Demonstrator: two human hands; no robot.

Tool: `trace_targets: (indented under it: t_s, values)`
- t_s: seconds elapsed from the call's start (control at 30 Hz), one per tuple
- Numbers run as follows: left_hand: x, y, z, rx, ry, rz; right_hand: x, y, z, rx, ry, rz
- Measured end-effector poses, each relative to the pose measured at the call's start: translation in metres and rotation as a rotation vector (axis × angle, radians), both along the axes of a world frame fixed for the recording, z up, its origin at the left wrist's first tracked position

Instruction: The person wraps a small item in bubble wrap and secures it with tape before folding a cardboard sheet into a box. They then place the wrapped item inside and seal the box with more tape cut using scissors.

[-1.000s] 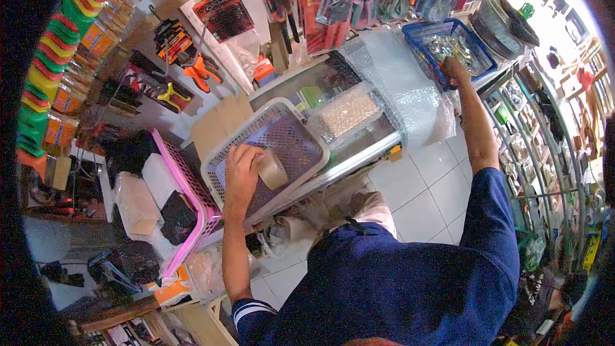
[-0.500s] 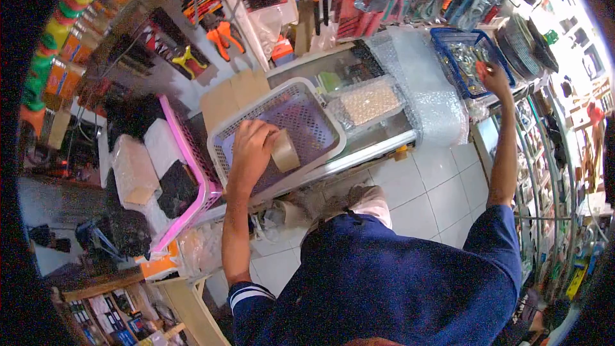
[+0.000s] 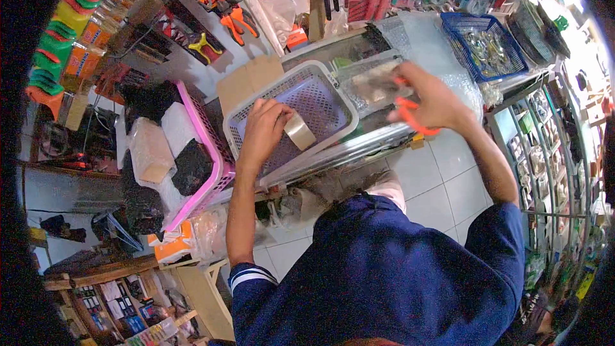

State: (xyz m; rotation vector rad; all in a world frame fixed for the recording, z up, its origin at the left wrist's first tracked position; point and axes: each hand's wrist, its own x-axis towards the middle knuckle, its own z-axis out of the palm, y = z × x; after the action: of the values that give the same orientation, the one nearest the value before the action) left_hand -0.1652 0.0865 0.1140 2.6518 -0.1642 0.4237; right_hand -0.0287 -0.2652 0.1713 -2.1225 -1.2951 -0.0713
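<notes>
A roll of tape [image 3: 300, 132] is pinched in my left hand [image 3: 264, 129], over the grey plastic basket [image 3: 349, 115] with a purple inside. My right hand [image 3: 437, 99], blurred by motion, holds orange-handled scissors [image 3: 416, 118] to the right of that basket, above the counter's front edge. The scissors' blades are too blurred to make out clearly. Between the basket and my right hand lies a bubble-wrapped item [image 3: 371, 86], partly covered by the hand.
A blue basket [image 3: 471, 61] of metal pieces stands at the back right, beside bubble wrap [image 3: 419, 35]. Pink basket [image 3: 218, 170] with wrapped packages is on the left. Cardboard [image 3: 246, 80] lies behind the grey basket. Tools hang behind the counter.
My right hand has moved left from the blue basket with the orange-handled scissors, toward the grey basket. My left hand still holds the tape. The whole view has shifted slightly.
</notes>
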Motion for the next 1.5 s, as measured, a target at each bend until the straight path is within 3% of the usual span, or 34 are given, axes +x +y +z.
trace_targets:
  t_s: [0.07, 0.47, 0.8, 1.0, 1.07, 1.27, 1.33, 1.4, 1.5]
  values:
    - [-0.003, 0.001, -0.003, 0.043, -0.026, -0.011, 0.004, 0.024, -0.019, -0.056, -0.23, 0.153]
    - [-0.011, -0.007, -0.004, 0.069, -0.08, 0.004, 0.021, 0.121, -0.071, -0.344, -0.246, 0.338]
    - [-0.013, -0.008, 0.001, 0.088, -0.034, 0.005, 0.02, 0.134, -0.053, -0.393, -0.254, 0.337]
    - [-0.01, -0.002, -0.006, -0.088, -0.132, 0.077, 0.017, 0.133, -0.045, -0.394, -0.301, 0.344]
    - [-0.012, -0.001, -0.003, -0.285, -0.125, 0.106, 0.012, 0.132, -0.035, -0.478, -0.297, 0.312]
    - [-0.025, 0.007, 0.001, -1.224, -0.05, 0.138, 0.007, 0.119, -0.033, -0.182, -0.517, 0.172]
    - [-0.029, 0.012, -0.002, -1.494, -0.042, 0.051, 0.007, 0.119, -0.028, -0.181, -0.332, 0.062]
    - [-0.034, 0.01, 0.002, -1.657, -0.005, -0.029, 0.012, 0.123, -0.034, -0.221, -0.247, -0.035]
    - [-0.039, 0.005, 0.007, -1.836, 0.052, -0.157, 0.037, 0.138, -0.086, -0.312, -0.273, -0.131]
